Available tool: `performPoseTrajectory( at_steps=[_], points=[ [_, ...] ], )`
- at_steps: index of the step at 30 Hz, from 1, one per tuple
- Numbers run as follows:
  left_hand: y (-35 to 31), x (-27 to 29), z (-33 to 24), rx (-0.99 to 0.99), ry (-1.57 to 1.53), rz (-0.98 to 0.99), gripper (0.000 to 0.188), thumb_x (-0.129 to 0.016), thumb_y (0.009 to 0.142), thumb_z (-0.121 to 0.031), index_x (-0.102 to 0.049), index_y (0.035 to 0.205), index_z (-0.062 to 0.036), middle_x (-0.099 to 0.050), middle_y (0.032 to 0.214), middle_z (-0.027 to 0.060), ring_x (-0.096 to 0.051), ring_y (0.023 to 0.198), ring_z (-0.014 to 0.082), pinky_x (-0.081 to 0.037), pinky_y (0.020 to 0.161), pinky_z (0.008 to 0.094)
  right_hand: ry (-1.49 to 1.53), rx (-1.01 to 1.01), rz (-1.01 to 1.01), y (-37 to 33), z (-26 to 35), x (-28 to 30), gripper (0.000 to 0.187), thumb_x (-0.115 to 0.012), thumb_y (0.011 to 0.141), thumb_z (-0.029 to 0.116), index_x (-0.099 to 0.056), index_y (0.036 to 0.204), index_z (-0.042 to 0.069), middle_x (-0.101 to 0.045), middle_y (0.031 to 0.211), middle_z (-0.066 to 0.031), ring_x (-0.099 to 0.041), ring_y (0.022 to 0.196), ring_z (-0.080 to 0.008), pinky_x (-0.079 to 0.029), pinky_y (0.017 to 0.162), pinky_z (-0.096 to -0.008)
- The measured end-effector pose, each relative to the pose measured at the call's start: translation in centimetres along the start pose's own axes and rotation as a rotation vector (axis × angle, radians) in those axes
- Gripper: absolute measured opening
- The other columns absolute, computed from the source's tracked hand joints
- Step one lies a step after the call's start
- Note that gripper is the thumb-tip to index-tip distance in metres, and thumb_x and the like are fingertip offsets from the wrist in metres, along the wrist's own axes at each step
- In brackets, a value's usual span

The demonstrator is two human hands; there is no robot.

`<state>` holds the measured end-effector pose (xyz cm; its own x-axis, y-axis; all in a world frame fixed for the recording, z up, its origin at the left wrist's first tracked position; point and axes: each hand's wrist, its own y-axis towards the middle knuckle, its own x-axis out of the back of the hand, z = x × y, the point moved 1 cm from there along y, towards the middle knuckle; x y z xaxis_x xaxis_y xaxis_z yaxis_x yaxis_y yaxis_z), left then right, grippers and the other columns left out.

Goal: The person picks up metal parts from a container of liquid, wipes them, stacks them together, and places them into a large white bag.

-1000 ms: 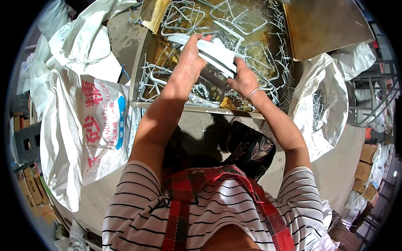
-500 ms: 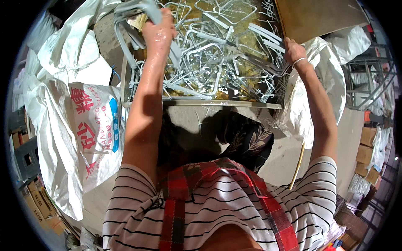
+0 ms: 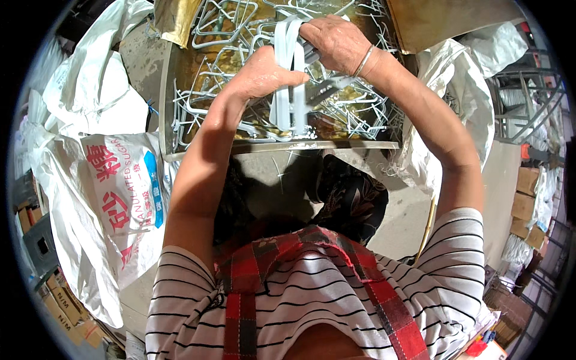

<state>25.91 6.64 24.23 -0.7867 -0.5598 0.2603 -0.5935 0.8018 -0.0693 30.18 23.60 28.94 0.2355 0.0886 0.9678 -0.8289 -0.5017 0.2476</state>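
Note:
Over a metal tub (image 3: pixel 170 105) of shallow liquid my two wet hands meet. My left hand (image 3: pixel 264 73) is closed round a bundle of light grey bent-frame pieces (image 3: pixel 282 108), which hang down in front of it. At the top of that bundle, my right hand (image 3: pixel 341 47) has its fingers curled round grey pieces too. Darker grey bars (image 3: pixel 329 90) slant below my right palm, blurred. Beneath and around both hands, many loose frame pieces (image 3: pixel 225 30) lie tangled in the liquid.
White woven sacks stand left of the tub, one printed sack (image 3: pixel 120 192) nearest me. Another white sack (image 3: pixel 468 90) hangs at the right by a brownish board (image 3: pixel 450 21). A thin stick (image 3: pixel 427 231) leans near my right arm. Cardboard boxes (image 3: pixel 528 192) are stacked far right.
My left hand has come down and right with its grey pieces. My right hand has moved left from the tub's right side, bringing its pieces against the left hand's bundle.

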Motion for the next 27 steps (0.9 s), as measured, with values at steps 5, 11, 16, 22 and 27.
performPoseTrajectory(
  at_steps=[5,11,16,22,27],
  points=[
    [-0.8,1.7,1.5,0.224,-0.333,-0.148,0.028,-0.061,0.071,-0.011,-0.057,0.092,0.0065,-0.061,0.088,0.0142,-0.060,0.076,0.0193,-0.049,0.068,0.0293,0.551,-0.433,-0.175,-1.2,-3.6,0.5,0.050,-0.074,0.063,0.015,-0.049,0.105,0.005,-0.056,0.096,-0.0101,-0.054,0.091,-0.0241,-0.044,0.077,-0.0337],
    [-0.4,3.4,0.6,0.115,-0.920,-0.273,0.035,-0.045,0.080,-0.004,-0.041,0.109,0.0150,-0.052,0.110,0.0202,-0.059,0.088,0.0247,-0.051,0.076,0.0348,0.253,-0.844,0.602,-15.5,-12.7,-14.9,0.049,-0.067,0.065,0.019,-0.049,0.107,0.000,-0.056,0.103,-0.0203,-0.056,0.093,-0.0312,-0.045,0.078,-0.0366],
    [-0.3,3.4,0.5,0.053,-0.952,-0.260,0.031,-0.041,0.077,-0.004,-0.047,0.104,0.0117,-0.055,0.105,0.0199,-0.058,0.079,0.0233,-0.050,0.074,0.0349,0.197,-1.076,0.685,-19.0,-10.2,-19.3,0.039,-0.059,0.063,0.016,-0.055,0.100,0.001,-0.057,0.103,-0.0188,-0.055,0.096,-0.0319,-0.045,0.080,-0.0368],
    [-1.3,5.3,0.2,-0.092,-1.066,-0.493,0.022,-0.058,0.079,-0.009,-0.053,0.094,0.0055,-0.059,0.080,0.0139,-0.056,0.061,0.0179,-0.048,0.058,0.0312,0.104,-0.816,0.821,-16.4,-9.8,-9.7,0.024,-0.054,0.065,0.014,-0.061,0.084,0.000,-0.060,0.089,-0.0210,-0.059,0.086,-0.0316,-0.046,0.073,-0.0355],
    [-1.5,3.4,-0.7,0.054,-0.846,-0.641,0.021,-0.065,0.072,-0.007,-0.055,0.087,0.0041,-0.058,0.071,0.0107,-0.056,0.054,0.0171,-0.048,0.050,0.0290,-0.133,-1.093,0.482,-16.5,-10.1,-4.5,0.024,-0.056,0.071,0.019,-0.060,0.086,0.002,-0.060,0.089,-0.0208,-0.059,0.087,-0.0326,-0.047,0.076,-0.0396]
  ],
)
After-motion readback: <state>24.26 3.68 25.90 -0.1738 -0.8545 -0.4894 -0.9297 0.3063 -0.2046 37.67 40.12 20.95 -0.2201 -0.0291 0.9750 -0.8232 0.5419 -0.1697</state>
